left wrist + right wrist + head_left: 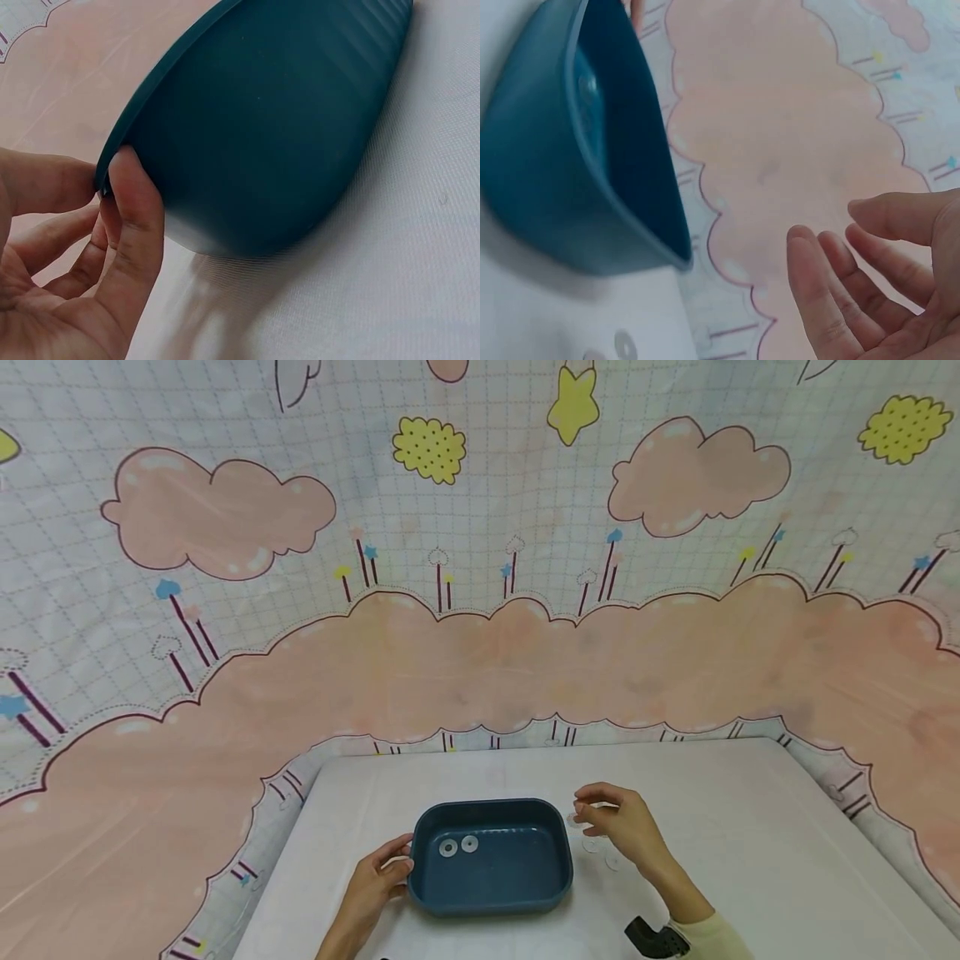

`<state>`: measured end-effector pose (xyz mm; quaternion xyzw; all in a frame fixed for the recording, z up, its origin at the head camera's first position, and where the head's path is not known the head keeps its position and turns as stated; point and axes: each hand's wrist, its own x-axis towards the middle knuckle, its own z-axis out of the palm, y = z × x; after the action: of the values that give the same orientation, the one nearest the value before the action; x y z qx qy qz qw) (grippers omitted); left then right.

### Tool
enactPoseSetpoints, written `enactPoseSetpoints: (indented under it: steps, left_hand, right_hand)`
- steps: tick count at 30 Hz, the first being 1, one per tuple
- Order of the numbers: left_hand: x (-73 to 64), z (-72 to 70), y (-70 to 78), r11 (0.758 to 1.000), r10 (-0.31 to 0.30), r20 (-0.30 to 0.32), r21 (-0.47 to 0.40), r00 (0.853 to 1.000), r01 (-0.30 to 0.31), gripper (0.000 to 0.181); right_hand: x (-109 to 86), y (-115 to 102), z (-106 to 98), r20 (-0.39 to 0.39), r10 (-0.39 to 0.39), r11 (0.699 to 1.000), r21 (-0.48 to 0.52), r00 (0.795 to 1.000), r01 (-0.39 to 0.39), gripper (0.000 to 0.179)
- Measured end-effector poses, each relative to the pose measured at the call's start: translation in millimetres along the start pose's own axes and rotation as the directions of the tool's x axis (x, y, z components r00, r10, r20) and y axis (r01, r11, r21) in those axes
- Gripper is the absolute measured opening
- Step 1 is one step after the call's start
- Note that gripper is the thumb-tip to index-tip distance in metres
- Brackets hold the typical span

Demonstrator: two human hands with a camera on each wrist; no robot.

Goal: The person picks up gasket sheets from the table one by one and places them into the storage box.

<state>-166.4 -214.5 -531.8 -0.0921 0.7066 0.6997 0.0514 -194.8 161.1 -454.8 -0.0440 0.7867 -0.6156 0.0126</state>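
Note:
A dark blue rectangular plastic tub [513, 870] sits on the white table. My left hand [372, 878] pinches its left rim between thumb and fingers, as the left wrist view also shows up close on the tub's outer wall [262, 127]. Inside lie two small whitish washers, one washer [447, 848] just left of the other washer [469, 843]. Past the tub's right rim hovers my right hand [626, 827], its fingers loosely bent and apart from the thumb, with nothing between them in the right wrist view. Beneath it are several pale washers [591, 844] on the table, partly covered by the hand.
The white table [720, 827] reaches back to a cloth backdrop [480, 668] printed with clouds and stars. A dark band [655, 938] circles the right wrist beside a pale yellow sleeve [716, 937].

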Motion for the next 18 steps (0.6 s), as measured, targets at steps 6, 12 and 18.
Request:
enactPoseSetpoints:
  steps: [6, 12, 18]
  left_hand:
    - [0.1, 0.6, 0.1, 1.000, -0.004, -0.009, 0.007, 1.000, 0.004, 0.049]
    - [-0.4, 1.1, 0.9, 1.000, 0.007, -0.001, 0.009, 1.000, -0.007, 0.049]
    - [-0.9, 1.0, 1.7, 1.000, 0.009, 0.008, 0.005, 1.000, -0.009, 0.050]
  right_hand:
    - [-3.3, 11.3, -19.4, -0.033, -0.017, 0.998, -0.055, 0.999, 0.016, 0.029]
    - [-4.8, 25.2, -35.6, -0.094, -0.023, 0.988, -0.152, 0.995, 0.009, 0.029]
    - [-1.6, 41.7, -47.2, -0.136, -0.038, 0.962, -0.272, 0.990, 0.000, 0.030]
